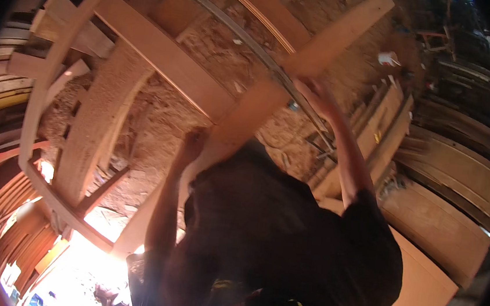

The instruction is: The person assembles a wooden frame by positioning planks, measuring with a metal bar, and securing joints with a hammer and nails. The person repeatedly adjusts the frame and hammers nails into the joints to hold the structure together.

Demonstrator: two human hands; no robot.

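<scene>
A long, flat wooden board (255,104) runs slantwise in front of me, partly smeared by motion. My left hand (196,139) is closed at its left edge, near where a wide wooden rail (166,58) meets it. My right hand (315,95) is farther up on the opposite edge, its fingers curled against the board. Close beside those fingers passes a long grey metal bar (222,17), like a bar clamp, with a handle-like end (325,151) below. A second grooved rail (269,12) joins the board higher up. Fingertips of both hands are partly hidden.
Shavings cover the brown floor (155,119). A bent-looking wooden frame piece (45,77) arcs along the left, beside a wide plank (101,99). Stacked boards (15,86) stand at far left. Wooden panels (441,170) lean at right. A white container (388,59) sits at upper right.
</scene>
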